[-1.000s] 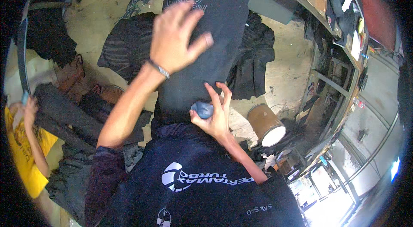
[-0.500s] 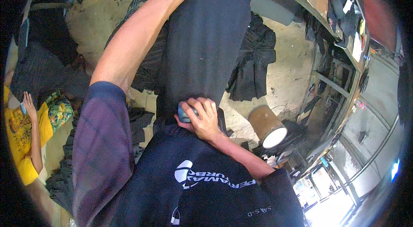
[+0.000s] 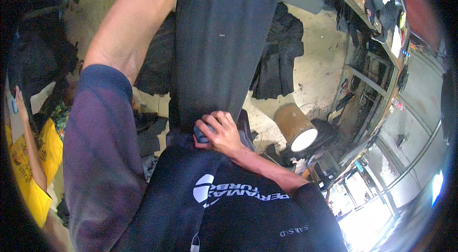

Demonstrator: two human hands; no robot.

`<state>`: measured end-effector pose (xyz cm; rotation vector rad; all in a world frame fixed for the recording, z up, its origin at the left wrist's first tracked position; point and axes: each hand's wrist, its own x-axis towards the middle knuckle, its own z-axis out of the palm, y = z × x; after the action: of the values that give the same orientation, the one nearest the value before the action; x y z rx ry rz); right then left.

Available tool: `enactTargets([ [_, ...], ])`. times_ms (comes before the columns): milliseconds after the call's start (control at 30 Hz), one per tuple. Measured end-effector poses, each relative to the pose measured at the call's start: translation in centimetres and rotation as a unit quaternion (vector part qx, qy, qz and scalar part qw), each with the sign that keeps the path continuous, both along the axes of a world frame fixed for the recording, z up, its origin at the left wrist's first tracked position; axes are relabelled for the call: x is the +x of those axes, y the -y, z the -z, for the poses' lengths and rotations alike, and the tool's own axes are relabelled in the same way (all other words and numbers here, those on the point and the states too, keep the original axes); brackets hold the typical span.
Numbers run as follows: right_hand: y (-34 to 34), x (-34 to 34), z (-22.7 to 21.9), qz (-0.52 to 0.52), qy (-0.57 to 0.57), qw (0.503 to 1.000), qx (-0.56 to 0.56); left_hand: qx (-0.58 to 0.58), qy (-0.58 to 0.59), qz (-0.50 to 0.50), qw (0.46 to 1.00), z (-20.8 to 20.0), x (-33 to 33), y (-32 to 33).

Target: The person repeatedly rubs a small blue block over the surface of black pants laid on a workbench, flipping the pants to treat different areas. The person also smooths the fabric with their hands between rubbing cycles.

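Note:
My right hand (image 3: 220, 133) is closed around a small rounded blue-grey thing (image 3: 202, 133), whose kind I cannot make out. It rests on the near end of a long piece of black cloth (image 3: 219, 70) that stretches away from my lap. A tiny pale speck (image 3: 222, 35) lies on the cloth farther up. My left forearm (image 3: 136, 13) reaches forward along the left side of the cloth and leaves the picture at the top, so the left hand is out of sight.
Black garments (image 3: 279, 51) lie on the floor beside the cloth. A brown cylindrical drum (image 3: 296, 125) stands on the right, near a cluttered bench frame (image 3: 365, 80). At far left, a person in a yellow shirt (image 3: 36, 152) holds up a hand (image 3: 21, 104) with a small blue thing.
My left arm has reached farther forward, and its hand has left the picture at the top. The right hand keeps its grip near the same spot. The person at left has shifted.

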<state>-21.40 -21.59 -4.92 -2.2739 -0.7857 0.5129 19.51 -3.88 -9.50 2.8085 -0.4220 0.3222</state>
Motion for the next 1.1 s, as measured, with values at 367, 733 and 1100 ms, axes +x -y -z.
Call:
enactTargets([
  [367,2.0,-1.4,-0.8,0.018,0.007,1.0,0.01,0.009,0.007,-0.015,1.0,-0.2,0.0,0.3],
  [733,-0.4,-2.6,2.4,-0.003,0.142,0.99,-0.004,-0.008,-0.011,-0.008,1.0,-0.4,-0.3,0.0],
  [1100,3.3,-10.0,0.5,0.104,0.075,0.992,-0.015,-0.003,-0.019,-0.025,1.0,-0.9,-1.4,0.7],
])
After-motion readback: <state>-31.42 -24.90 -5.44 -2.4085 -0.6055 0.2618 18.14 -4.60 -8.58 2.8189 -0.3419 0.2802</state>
